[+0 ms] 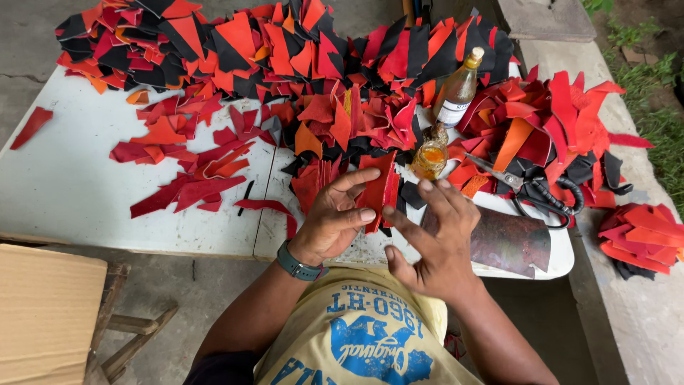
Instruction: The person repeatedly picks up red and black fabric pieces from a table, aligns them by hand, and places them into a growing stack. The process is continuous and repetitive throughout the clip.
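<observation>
Fingers pinch red leather piece (378, 191) | left hand (333, 222) | right hand (434, 239) splayed, palm down

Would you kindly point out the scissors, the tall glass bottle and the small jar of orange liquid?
scissors (531, 187), head view, on the pivot where the blades meet the black handles.
tall glass bottle (457, 91), head view, on its amber body.
small jar (429, 158), head view, on its orange-filled side.

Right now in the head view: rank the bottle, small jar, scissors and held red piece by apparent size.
1. Scissors
2. Bottle, close to the scissors, so this order is unsure
3. Red piece in the left hand
4. Small jar
</observation>
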Tool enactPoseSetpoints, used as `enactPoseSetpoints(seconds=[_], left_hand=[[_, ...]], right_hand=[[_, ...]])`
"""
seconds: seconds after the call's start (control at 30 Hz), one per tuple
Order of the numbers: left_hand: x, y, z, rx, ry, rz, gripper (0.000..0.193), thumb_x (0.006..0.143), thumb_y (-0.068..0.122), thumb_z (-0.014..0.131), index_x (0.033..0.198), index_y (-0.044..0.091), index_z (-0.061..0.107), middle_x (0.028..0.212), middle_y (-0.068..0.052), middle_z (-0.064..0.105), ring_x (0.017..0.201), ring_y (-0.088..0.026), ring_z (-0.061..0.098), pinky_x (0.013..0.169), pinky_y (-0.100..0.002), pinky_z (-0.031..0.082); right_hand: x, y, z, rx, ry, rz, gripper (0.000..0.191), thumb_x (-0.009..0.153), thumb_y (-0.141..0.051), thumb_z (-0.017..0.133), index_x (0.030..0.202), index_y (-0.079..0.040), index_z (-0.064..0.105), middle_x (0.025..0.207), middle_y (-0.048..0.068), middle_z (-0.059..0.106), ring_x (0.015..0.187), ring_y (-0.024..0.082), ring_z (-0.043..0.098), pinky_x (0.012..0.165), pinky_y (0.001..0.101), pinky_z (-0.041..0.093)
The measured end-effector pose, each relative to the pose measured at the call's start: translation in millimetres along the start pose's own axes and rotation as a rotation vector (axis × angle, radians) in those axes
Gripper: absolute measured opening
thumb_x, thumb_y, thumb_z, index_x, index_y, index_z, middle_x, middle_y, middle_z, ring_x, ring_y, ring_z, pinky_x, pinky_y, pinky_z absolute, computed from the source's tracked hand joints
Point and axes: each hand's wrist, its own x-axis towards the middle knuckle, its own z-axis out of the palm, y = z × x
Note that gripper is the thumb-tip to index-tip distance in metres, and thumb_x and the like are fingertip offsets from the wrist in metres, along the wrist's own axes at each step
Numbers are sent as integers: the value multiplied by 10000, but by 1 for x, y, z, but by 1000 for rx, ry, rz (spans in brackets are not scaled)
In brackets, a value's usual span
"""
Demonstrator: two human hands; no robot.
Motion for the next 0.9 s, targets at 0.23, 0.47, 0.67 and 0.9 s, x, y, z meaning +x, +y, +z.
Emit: enactPoseSetpoints(seconds=[0.23,0.47,0.67,0.9], left_hand=[[0,2,2,17,6,18,641,905,-97,699,1500,-29,472,1450,-151,576,1311,-225,602,1133,-389,505],[0,0,-2,281,93,76,549,905,-66,709,1432,-31,558,1305,-74,673,1135,-105,636,979,-274,530],[1,-2,-17,961,283,153,341,997,27,711,1336,-5,689,1024,-46,737,779,-46,577,666,-207,499],[6,0,-20,892,320,158,446,900,19,718,1292,14,504,943,-70,732,804,-47,665,678,-194,558]], right_hand=[[3,6,5,119,7,33,479,857,-397,698,1272,-161,732,1462,208,472,1404,399,413,1196,542,292],[-17,4,13,316,-26,100,486,866,-339,697,1296,-112,708,1522,241,436,1451,413,397,1228,547,306],[-51,4,13,495,42,320,508,978,-332,669,1376,-20,615,1478,208,475,1461,348,460,1222,479,381],[-75,20,10,635,40,606,662,951,-371,684,1480,-20,496,1428,193,498,1230,293,600,1082,396,473]])
